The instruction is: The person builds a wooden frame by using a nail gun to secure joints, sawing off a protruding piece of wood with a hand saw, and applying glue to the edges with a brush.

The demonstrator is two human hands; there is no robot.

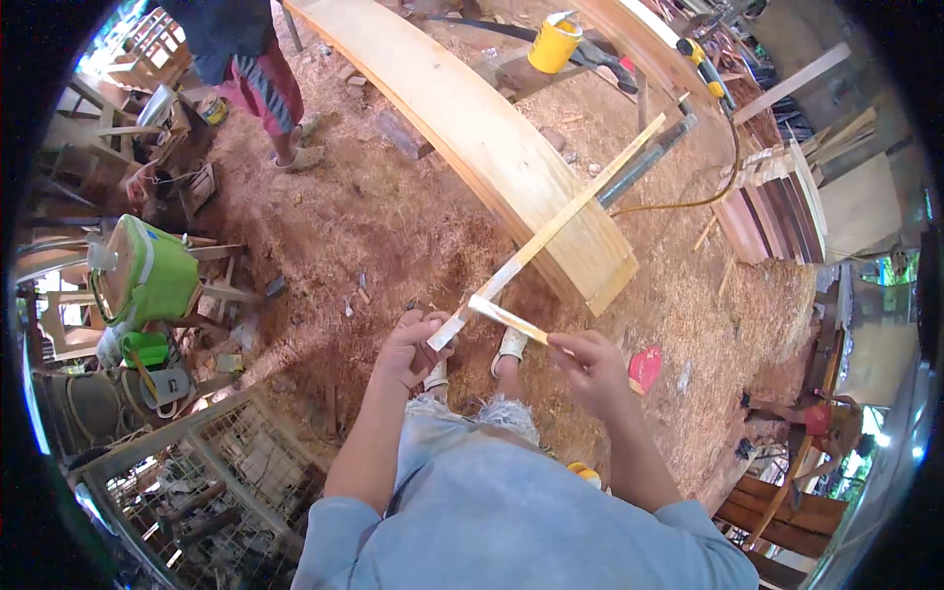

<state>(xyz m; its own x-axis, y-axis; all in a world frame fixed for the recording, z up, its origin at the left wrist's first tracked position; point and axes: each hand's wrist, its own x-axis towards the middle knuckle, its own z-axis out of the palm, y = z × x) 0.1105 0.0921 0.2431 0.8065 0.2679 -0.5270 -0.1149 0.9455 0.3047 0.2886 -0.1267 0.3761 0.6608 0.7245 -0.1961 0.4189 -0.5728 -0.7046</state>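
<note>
My left hand is closed on the near end of a long, thin wooden stick. The stick slants away to the upper right and crosses over the end of a wide pale wooden board. White patches show on its near part. Between the fingers of my right hand is the end of a narrow white-and-tan strip. The strip's other end meets the stick just beyond my left hand; whether it is wrapped round or only touching, I cannot tell.
A yellow can stands behind the board, and a yellow-and-black power tool lies farther right. A person stands at the far left. Near the left edge is a green container. Stacked boards lean at right. Wood shavings cover the ground.
</note>
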